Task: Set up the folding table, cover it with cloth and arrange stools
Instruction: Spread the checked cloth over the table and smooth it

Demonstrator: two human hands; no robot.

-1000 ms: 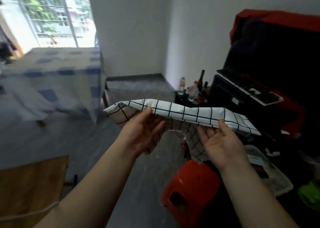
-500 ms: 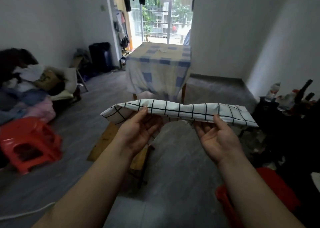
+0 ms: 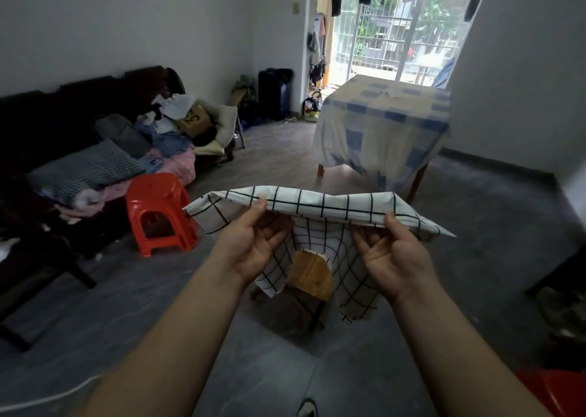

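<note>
Here both hands, left grip [image 3: 253, 245] and right grip [image 3: 391, 251], pinch the folded top edge of the white checked cloth [image 3: 323, 206], held in the air above the small wooden counter [image 3: 312, 274], a red stool [image 3: 158, 213] off to the left.

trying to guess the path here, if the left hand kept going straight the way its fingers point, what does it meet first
The left hand already grips the cloth, so that goes along. Beyond it the line runs toward the covered table. Bare floor seems to lie between, though depth is hard to judge.

2 hands [image 3: 253, 248] [image 3: 393, 258], 1 cloth [image 3: 320, 206], 2 tables [image 3: 312, 274] [image 3: 383, 122], 2 red stools [image 3: 161, 213] [image 3: 558, 388].
</note>
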